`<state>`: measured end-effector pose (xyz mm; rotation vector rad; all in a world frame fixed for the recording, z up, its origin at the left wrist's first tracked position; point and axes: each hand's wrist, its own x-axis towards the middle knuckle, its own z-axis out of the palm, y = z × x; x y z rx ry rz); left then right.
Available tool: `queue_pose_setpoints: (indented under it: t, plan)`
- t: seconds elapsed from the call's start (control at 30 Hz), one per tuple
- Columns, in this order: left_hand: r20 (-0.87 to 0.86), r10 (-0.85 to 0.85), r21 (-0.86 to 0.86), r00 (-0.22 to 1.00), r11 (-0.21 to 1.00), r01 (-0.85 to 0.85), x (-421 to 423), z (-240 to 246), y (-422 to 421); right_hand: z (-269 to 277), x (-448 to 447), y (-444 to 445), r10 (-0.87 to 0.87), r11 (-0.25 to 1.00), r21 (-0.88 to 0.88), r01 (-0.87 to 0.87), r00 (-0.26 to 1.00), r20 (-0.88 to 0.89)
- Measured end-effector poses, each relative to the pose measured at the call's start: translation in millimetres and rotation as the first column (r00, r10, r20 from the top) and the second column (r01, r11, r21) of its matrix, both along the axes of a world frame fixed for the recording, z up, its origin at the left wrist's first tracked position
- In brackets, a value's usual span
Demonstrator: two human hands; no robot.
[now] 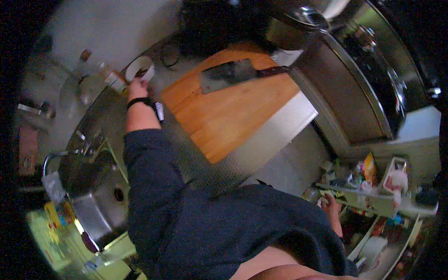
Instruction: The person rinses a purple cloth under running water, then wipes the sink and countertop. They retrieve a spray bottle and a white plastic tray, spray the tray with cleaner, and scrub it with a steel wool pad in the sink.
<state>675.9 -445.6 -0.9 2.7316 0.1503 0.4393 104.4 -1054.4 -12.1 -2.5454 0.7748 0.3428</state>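
My left hand point(138, 89), with a dark band on the wrist, reaches out to a white cup-like container point(132, 70). Its fingers meet the near rim; blur hides whether they grip it. Something dark shows inside the container. To the right of that hand, a broad cleaver point(227, 75) lies flat on a wooden cutting board point(241, 115), its dark handle pointing right. Low on the right, my right hand point(330, 206) is beside a cluttered pale shelf point(371, 197), fingers curled on a small whitish object point(321, 202) too blurred to identify.
A metal sink point(108, 210) with a curved faucet point(47, 164) is at the left. Silvery textured sheeting point(280, 129) edges the board. A cooktop point(371, 66) runs along the upper right. Below the shelf, an open drawer point(374, 245) holds assorted items.
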Motion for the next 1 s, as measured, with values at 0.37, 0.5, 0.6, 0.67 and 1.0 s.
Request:
queue_pose_setpoints:
  t: [0.37, 0.5, 0.6, 0.67, 1.0]
  plan:
    - [-0.113, 0.135, 0.325, 0.984, 0.941, -0.092, 30.9, -34.6, 45.2, 15.0, 1.4, 32.1, -0.245, 0.966, 0.090, 0.243, 0.969, 0.012]
    - [-0.149, 0.113, 0.364, 0.982, 0.930, -0.052, 24.3, -37.0, 38.2, 5.3, -13.7, 25.1, -0.207, 0.971, 0.108, 0.214, 0.976, -0.072]
    - [-0.148, 0.039, -0.975, 0.988, 0.163, -0.152, -1.8, -17.7, -11.6, -6.7, -19.0, 10.2, -0.126, 0.972, 0.146, 0.185, 0.931, -0.342]
    - [-0.101, -0.097, -0.984, 0.990, -0.135, -0.114, -49.6, 14.3, -52.4, -19.5, -21.6, -5.9, 0.010, 0.990, 0.125, 0.065, 0.853, -0.521]
    - [-0.278, -0.615, -0.805, 0.738, 0.568, 0.170, -388.9, 67.0, -238.1, -68.3, 13.7, -84.6, 0.383, 0.923, 0.146, -0.356, 0.825, -0.415]
